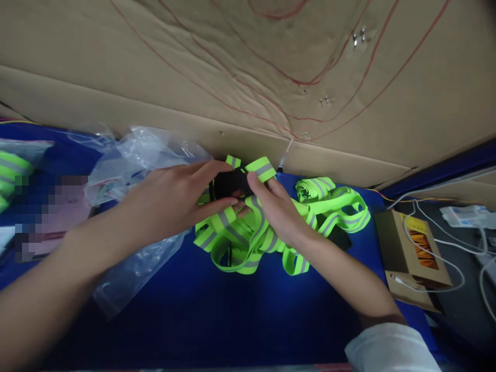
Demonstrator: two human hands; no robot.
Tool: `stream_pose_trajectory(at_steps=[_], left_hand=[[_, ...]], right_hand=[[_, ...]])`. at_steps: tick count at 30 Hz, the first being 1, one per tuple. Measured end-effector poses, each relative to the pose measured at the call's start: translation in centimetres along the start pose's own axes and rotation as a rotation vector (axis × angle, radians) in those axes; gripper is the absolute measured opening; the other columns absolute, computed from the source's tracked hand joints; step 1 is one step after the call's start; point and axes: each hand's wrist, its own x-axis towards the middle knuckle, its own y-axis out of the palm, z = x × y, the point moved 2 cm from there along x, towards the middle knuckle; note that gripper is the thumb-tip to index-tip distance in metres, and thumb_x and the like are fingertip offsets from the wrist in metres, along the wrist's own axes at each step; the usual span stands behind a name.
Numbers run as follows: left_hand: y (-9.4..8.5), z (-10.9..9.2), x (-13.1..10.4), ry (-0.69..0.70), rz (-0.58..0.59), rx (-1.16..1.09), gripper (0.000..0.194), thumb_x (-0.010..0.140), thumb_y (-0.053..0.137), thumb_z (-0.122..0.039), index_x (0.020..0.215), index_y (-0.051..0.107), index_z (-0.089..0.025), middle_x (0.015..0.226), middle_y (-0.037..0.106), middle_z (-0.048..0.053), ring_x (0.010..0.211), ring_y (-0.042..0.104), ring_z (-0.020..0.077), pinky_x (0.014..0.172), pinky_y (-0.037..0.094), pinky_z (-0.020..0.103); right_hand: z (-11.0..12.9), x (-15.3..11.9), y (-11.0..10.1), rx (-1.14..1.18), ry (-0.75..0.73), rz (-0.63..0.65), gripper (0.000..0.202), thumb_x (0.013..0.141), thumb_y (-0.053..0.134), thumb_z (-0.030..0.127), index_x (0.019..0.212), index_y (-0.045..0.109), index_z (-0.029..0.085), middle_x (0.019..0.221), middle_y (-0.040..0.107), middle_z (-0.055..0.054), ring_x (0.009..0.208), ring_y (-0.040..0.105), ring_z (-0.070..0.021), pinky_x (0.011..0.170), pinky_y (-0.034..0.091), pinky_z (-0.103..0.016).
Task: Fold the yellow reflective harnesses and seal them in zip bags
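Both hands meet over a tangled heap of neon yellow-green reflective straps (240, 253) with grey stripes. My left hand (174, 194) pinches the left side of a black piece (228, 185) that looks like a buckle or patch joined to the straps. From the right, my right hand (275, 204) grips the same black piece and a strap end, thumb on top. Its other fingers are partly hidden beneath. A rolled strap (315, 188) and a looped strap (349, 212) lie just to the right of the heap.
Clear plastic bags (151, 150) lie left of the heap on the blue table surface (232, 320). Farther left is a bag of green straps (15, 170). An open cardboard box (406, 253) and white cables (457, 253) are at right. A brown panel (194, 77) stands behind.
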Motion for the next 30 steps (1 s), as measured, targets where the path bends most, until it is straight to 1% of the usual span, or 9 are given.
stream_pose_trajectory(at_steps=[2,4,10,15,18,22,24,26,30], left_hand=[[0.0,0.1,0.1,0.002,0.008,-0.022,0.05,0.109,0.048,-0.055,0.143,0.054,-0.02,0.121,0.077,0.01,0.097,0.079,0.0363,0.075,0.052,0.038],[-0.1,0.4,0.2,-0.007,0.011,-0.046,0.049,0.109,0.049,-0.055,0.144,0.055,-0.021,0.122,0.077,0.009,0.098,0.079,0.0353,0.077,0.052,0.037],[0.0,1.2,0.3,0.0,0.021,-0.227,0.046,0.106,0.06,-0.055,0.139,0.056,-0.023,0.123,0.076,0.004,0.105,0.077,0.0256,0.087,0.049,0.03],[0.5,1.1,0.3,-0.08,0.097,-0.219,0.046,0.101,0.067,-0.054,0.131,0.055,-0.022,0.108,0.077,0.001,0.09,0.077,0.026,0.074,0.045,0.028],[0.0,1.3,0.3,-0.056,0.104,-0.31,0.038,0.1,0.067,-0.053,0.121,0.057,-0.023,0.101,0.076,-0.003,0.084,0.076,0.0199,0.069,0.043,0.024],[-1.2,2.3,0.4,-0.069,-0.007,-0.405,0.036,0.098,0.065,-0.057,0.114,0.065,-0.024,0.093,0.076,-0.006,0.08,0.074,0.0145,0.07,0.047,0.021],[-1.7,2.8,0.5,-0.111,-0.047,-0.426,0.035,0.097,0.067,-0.055,0.114,0.068,-0.024,0.095,0.076,-0.005,0.084,0.074,0.0135,0.075,0.049,0.021],[-1.8,3.0,0.5,-0.133,-0.066,-0.45,0.032,0.096,0.068,-0.051,0.113,0.071,-0.023,0.095,0.076,-0.005,0.084,0.073,0.0121,0.076,0.05,0.02],[-1.8,3.0,0.7,-0.133,-0.098,-0.456,0.032,0.097,0.065,-0.046,0.118,0.075,-0.025,0.101,0.079,-0.004,0.088,0.073,0.0119,0.075,0.049,0.019]], right_hand=[[-0.2,0.2,0.1,0.136,0.076,0.048,0.045,0.085,0.082,0.061,0.095,0.062,0.022,0.08,0.068,0.001,0.063,0.064,-0.0136,0.06,0.057,-0.027],[-0.1,0.3,0.2,0.212,0.129,0.088,0.045,0.083,0.083,0.059,0.093,0.061,0.021,0.08,0.069,0.001,0.056,0.059,-0.011,0.055,0.052,-0.026],[-0.2,0.3,0.0,0.175,0.104,0.119,0.046,0.079,0.09,0.046,0.105,0.063,0.019,0.091,0.073,0.002,0.067,0.067,-0.0106,0.059,0.05,-0.021],[-0.8,0.6,-0.1,0.068,0.05,0.184,0.043,0.084,0.084,0.051,0.104,0.062,0.02,0.09,0.073,0.001,0.072,0.069,-0.0126,0.06,0.051,-0.024],[-0.5,0.3,-0.1,-0.035,0.016,0.23,0.041,0.088,0.081,0.053,0.107,0.065,0.021,0.093,0.073,0.001,0.076,0.07,-0.0134,0.068,0.055,-0.026],[0.4,-0.2,-0.3,-0.182,-0.091,0.234,0.045,0.095,0.073,0.059,0.122,0.065,0.024,0.116,0.075,-0.001,0.096,0.074,-0.0174,0.091,0.058,-0.032],[0.8,-0.3,-0.6,-0.222,-0.153,0.24,0.047,0.098,0.069,0.059,0.13,0.062,0.026,0.125,0.074,-0.002,0.105,0.074,-0.0198,0.097,0.058,-0.034],[1.1,-0.2,-0.9,-0.347,-0.23,0.207,0.045,0.1,0.065,0.06,0.129,0.061,0.026,0.124,0.074,-0.003,0.108,0.073,-0.0217,0.096,0.057,-0.035],[1.8,-0.1,-1.5,-0.99,-0.363,0.065,0.049,0.103,0.057,0.068,0.101,0.063,0.019,0.096,0.075,-0.008,0.096,0.073,-0.0282,0.091,0.053,-0.041]])
